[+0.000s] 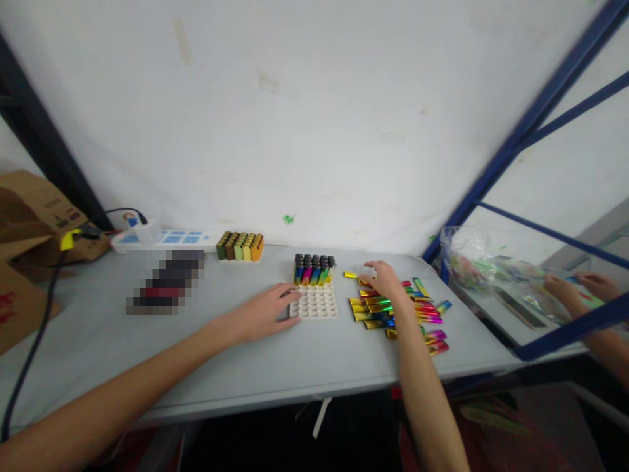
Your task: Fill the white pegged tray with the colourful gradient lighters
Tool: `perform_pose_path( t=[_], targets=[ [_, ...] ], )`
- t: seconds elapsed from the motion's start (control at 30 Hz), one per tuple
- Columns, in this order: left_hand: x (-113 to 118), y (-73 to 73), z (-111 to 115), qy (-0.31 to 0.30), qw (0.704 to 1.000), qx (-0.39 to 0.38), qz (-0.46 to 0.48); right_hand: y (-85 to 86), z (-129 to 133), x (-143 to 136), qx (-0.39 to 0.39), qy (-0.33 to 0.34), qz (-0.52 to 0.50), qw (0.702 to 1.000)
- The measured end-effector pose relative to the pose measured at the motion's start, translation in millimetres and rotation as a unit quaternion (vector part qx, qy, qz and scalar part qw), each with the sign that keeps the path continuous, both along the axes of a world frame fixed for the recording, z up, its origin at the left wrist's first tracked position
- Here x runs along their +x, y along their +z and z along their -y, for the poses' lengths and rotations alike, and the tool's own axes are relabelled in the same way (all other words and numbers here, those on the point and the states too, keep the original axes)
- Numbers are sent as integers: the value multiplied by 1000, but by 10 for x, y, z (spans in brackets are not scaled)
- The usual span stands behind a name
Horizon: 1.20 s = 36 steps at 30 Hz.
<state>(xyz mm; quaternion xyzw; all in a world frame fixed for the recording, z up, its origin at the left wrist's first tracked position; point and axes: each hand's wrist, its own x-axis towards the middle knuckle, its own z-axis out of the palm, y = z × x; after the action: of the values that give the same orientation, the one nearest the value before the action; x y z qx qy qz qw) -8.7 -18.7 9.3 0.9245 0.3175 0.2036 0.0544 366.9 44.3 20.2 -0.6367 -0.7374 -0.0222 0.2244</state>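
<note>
A white tray (314, 305) with rows of small holes lies mid-table. Its back rows hold several upright lighters (314, 271) with black tops and shiny multicoloured bodies; the front rows show bare holes. My left hand (268, 313) rests at the tray's left edge, fingers apart, fingertips at its rim. To the right, a loose pile of shiny gold, red, green and blue lighter-shaped pieces (373, 305) is spread on the table. My right hand (386, 282) is over the back of this pile, fingers curved and apart, with nothing visible in them. My forearm hides part of the pile.
Behind to the left stands another block of lighters (240, 246), near a white power strip (189, 238). A blurred-out dark item (167, 283) lies left; cardboard boxes (44, 216) and a black cable border it. A blue metal frame (501, 157) rises right, with another person's hands (584, 288) beyond.
</note>
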Motion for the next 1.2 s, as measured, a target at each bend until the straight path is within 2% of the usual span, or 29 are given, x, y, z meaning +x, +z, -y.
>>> perform_pose_path(
  t=[0.13,0.23,0.4,0.5,0.63,0.73,1.0,1.2],
  targets=[
    [3,5,0,0,1000,-2,5,-53,-46,-59,-62,79,20,995],
    [8,9,2,6,1000,-6,2,-54,-83,-146,-66,91,11,994],
    [10,16,4,5,1000,-7,-4,-84,-114,-184,-30,92,-14,995],
    [12,20,4,5,1000,-8,-1,-86,-119,-162,7,99,-70,993],
    [16,26,5,-1,1000,-8,1,-34,-103,-125,83,117,-171,975],
    [14,31,6,0,1000,-7,0,28,-58,-155,108,143,-228,957],
    [12,27,10,-2,1000,-9,7,171,129,-577,96,203,-289,931],
    [15,25,11,0,1000,-8,4,199,222,-805,79,248,-322,910]
  ],
)
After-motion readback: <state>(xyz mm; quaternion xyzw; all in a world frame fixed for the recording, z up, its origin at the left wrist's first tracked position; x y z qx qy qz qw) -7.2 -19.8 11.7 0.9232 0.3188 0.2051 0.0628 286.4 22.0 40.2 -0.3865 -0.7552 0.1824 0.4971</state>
